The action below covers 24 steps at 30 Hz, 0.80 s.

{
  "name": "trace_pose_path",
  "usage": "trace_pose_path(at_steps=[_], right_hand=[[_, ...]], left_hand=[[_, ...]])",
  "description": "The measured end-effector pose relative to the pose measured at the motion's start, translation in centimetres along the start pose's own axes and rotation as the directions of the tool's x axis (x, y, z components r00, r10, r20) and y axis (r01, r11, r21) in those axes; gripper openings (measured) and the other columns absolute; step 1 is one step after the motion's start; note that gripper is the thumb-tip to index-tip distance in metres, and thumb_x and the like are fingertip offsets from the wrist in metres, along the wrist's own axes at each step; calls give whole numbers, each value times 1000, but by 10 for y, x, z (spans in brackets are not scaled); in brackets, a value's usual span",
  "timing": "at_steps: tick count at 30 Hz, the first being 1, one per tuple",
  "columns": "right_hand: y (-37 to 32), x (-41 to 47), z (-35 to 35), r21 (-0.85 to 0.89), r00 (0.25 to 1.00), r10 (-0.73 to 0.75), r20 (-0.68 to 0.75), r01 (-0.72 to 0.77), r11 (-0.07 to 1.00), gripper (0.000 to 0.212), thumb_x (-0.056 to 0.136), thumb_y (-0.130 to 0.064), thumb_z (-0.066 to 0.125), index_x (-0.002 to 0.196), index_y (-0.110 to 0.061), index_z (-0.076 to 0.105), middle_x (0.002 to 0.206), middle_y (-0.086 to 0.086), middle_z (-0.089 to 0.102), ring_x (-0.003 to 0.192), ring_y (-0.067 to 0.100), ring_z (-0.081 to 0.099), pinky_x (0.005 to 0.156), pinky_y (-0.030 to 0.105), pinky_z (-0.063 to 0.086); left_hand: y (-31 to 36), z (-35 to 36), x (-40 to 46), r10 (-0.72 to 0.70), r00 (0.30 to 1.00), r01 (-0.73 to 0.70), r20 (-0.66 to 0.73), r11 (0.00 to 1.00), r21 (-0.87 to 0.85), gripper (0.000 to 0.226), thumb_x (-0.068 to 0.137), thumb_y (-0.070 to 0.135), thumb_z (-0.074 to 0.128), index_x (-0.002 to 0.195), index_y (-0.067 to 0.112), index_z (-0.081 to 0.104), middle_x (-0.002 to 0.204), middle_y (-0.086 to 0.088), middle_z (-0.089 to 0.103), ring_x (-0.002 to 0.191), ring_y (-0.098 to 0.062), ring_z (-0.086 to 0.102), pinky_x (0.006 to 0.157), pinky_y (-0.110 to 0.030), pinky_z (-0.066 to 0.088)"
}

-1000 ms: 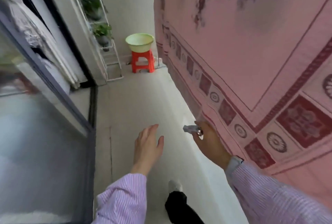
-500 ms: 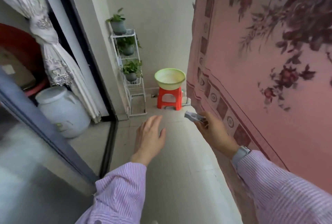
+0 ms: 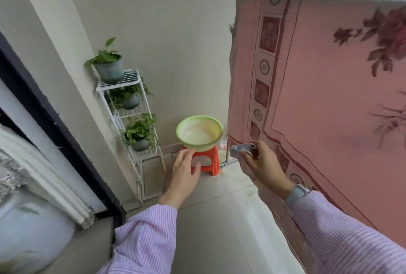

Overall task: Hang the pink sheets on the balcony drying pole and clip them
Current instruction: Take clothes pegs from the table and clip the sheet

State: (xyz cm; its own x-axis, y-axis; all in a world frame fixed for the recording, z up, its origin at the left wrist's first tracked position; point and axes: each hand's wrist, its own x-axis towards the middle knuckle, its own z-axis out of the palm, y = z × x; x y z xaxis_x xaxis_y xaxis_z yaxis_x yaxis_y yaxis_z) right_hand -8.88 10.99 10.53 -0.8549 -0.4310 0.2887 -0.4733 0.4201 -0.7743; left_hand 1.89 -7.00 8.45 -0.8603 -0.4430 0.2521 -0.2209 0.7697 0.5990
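A pink sheet (image 3: pixel 318 102) with dark red flowers and a patterned border hangs on the right, draped over a pole hidden under its top fold. My right hand (image 3: pixel 261 166) pinches a grey clothes clip (image 3: pixel 242 148) just in front of the sheet's lower left border. My left hand (image 3: pixel 183 173) is held out with relaxed, straight fingers and holds nothing.
A green basin (image 3: pixel 199 132) sits on an orange stool (image 3: pixel 209 163) against the far wall. A white wire rack (image 3: pixel 134 119) with potted plants stands to its left. A dark door frame (image 3: pixel 55 124), a white curtain and a pale tub are on the left.
My view has lifted from the floor to the far wall and the sheet's top edge. Both hands have risen and moved forward; the right one still holds the clip.
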Motion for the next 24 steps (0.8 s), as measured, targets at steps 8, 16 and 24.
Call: trace_pose_path(at_steps=[8, 16, 24], right_hand=[[67, 200, 58, -61, 993, 63, -98, -69, 996, 29, 81, -43, 54, 98, -21, 49, 97, -6, 67, 86, 10, 63, 72, 34, 52], [106, 397, 105, -216, 972, 202, -117, -223, 950, 29, 83, -28, 61, 101, -7, 52, 87, 12, 67, 78, 29, 64, 64, 34, 49], [139, 505, 133, -199, 920, 325, -220, -368, 908, 23, 83, -23, 61, 100, -11, 51, 82, 3, 62, 71, 20, 60, 65, 28, 47]], left_hand=[[-75, 80, 217, 68, 995, -68, 77, 998, -3, 41, 86, 18, 54, 126, 12, 48, 128, -8, 50, 119, -26, 44, 100, -43, 37], [-112, 106, 443, 111, 988, -112, 108, 994, 8, 39, 89, 23, 50, 127, 13, 46, 128, -6, 49, 121, -24, 42, 102, -38, 33], [-114, 177, 604, 304, 935, -279, 181, 948, -154, 36, 91, 18, 48, 126, 12, 47, 127, -8, 50, 115, -25, 46, 96, -36, 38]])
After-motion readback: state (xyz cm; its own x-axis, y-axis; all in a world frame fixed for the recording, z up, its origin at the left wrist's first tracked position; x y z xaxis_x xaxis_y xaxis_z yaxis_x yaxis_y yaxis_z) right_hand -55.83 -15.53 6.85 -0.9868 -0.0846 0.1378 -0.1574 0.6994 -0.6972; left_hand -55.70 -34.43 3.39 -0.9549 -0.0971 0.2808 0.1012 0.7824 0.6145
